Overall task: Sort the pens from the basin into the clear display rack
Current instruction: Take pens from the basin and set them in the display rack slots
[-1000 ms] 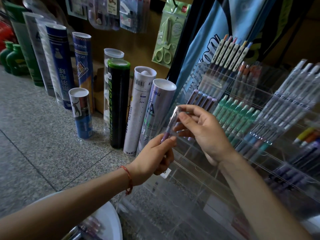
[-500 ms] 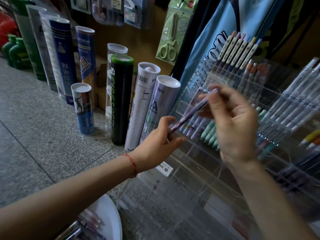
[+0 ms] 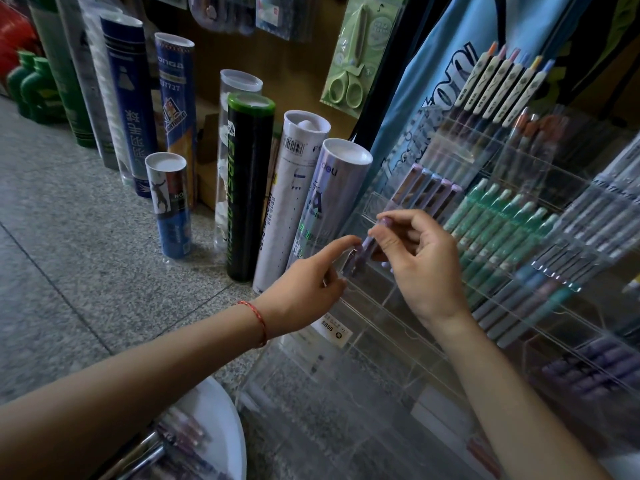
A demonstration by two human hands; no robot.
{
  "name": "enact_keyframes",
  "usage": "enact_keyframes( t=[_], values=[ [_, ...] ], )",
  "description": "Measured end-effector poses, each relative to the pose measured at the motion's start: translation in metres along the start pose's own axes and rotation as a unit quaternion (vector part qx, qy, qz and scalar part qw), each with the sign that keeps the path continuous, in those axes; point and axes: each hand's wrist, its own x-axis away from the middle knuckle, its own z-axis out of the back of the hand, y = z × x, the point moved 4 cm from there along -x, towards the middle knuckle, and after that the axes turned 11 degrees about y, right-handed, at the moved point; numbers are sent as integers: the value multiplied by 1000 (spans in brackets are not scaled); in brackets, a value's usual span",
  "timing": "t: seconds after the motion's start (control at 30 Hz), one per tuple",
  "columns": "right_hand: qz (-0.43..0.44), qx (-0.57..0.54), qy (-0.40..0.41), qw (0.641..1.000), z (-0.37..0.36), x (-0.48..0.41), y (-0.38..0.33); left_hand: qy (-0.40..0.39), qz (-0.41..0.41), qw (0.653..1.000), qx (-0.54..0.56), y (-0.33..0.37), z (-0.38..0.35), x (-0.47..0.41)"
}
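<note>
Speckled grey floor (image 3: 86, 237) runs along a shop wall lined with upright shuttlecock tubes (image 3: 249, 188), and a packet of green scissors (image 3: 349, 74) hangs above them. At the right stands the clear display rack (image 3: 391, 317), its tiered slots already carrying rows of green pens (image 3: 498, 230), grey ones and a short row of lilac pens (image 3: 429, 192) near the top left. The step in hand is seating one pen: the right hand (image 3: 426, 268) pinches the upper end of a lilac pen (image 3: 363, 251) between thumb and forefinger, its lower end pointing down into an empty slot just below the lilac row. The left hand (image 3: 308, 285) hovers beside the pen's lower part, forefinger stretched toward it; whether that finger touches the barrel I cannot tell, and its other fingers curl loosely around nothing visible. More pens lie in the white basin (image 3: 221, 420) at the bottom edge, so the sorting looks far from finished. Next, the pen probably needs to slide down until it rests in the slot alongside its matching colour, then the pinch should loosen without tipping it, and a hand should go back to the basin.
</note>
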Motion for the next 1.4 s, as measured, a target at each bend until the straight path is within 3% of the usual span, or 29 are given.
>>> enact_keyframes(
  t=[0.37,0.67,0.83,0.93,1.0,1.07,1.13,1.2,1.27,1.33,1.4],
  values=[
    [-33,93,-64,993,-7,5,8,8,-13,1000,6,-3,-1,1],
    [-31,267,-156,950,-16,10,8,12,-18,1000,12,-1,-1,2],
    [-73,273,-184,941,-11,11,6,33,-40,999,3,4,10,8],
    [-42,214,-87,972,4,9,-12,63,-38,997,29,-2,28,28],
    [47,117,25,992,11,13,-33,66,11,997,29,-19,44,50],
    [92,11,57,994,6,32,-46,45,87,995,36,-44,59,80],
    [79,-76,-15,994,-17,67,-50,39,168,985,29,-69,73,113],
    [31,-117,-140,983,-49,112,-48,61,255,965,27,-93,84,147],
    [-104,-142,-261,949,-83,160,-35,78,347,934,37,-113,90,182],
    [-244,-99,-359,895,-110,207,-11,61,416,907,16,-127,90,217],
    [-249,25,-434,865,-128,246,17,24,450,892,-20,-141,88,249]
  ],
)
